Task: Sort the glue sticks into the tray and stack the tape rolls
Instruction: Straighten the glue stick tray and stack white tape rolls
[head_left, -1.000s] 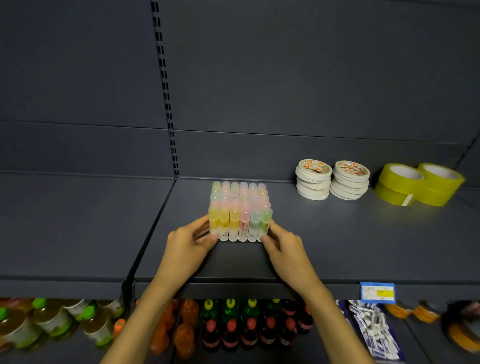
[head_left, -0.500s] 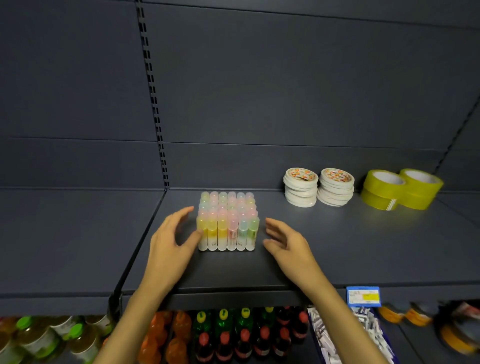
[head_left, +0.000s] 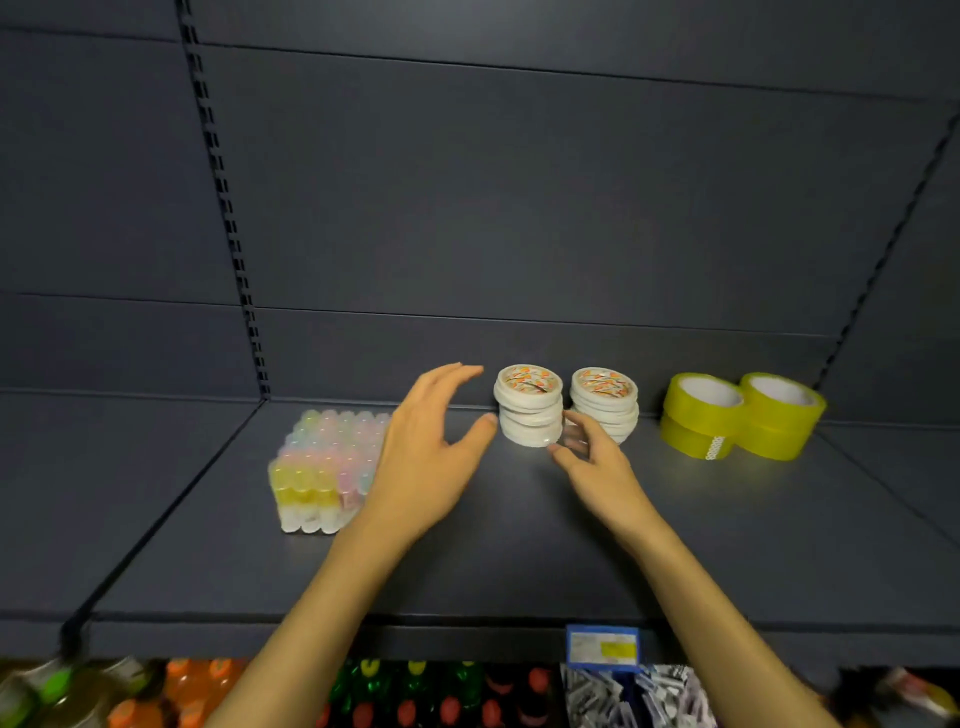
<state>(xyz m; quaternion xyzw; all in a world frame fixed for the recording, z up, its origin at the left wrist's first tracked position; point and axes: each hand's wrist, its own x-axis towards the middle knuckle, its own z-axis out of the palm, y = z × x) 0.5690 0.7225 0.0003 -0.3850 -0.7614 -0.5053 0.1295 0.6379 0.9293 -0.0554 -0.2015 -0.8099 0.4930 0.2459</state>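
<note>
Two stacks of white tape rolls (head_left: 529, 406) (head_left: 605, 402) are shown side by side at the back of the dark shelf (head_left: 519, 545). The left stack is flanked by the left hand (head_left: 431, 447), fingers spread and holding nothing, and the right hand (head_left: 597, 462), fingers loosely curled beside it; contact cannot be told. The block of glue sticks (head_left: 324, 467) is seen at 9 o'clock, the yellow tape rolls (head_left: 743, 415) at 3 o'clock.

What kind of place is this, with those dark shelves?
Most likely a shop aisle. The dark metal shelf carries a price tag on its front edge, stationery such as the yellow tape rolls sits on it, and bottled drinks fill the shelf below.
</note>
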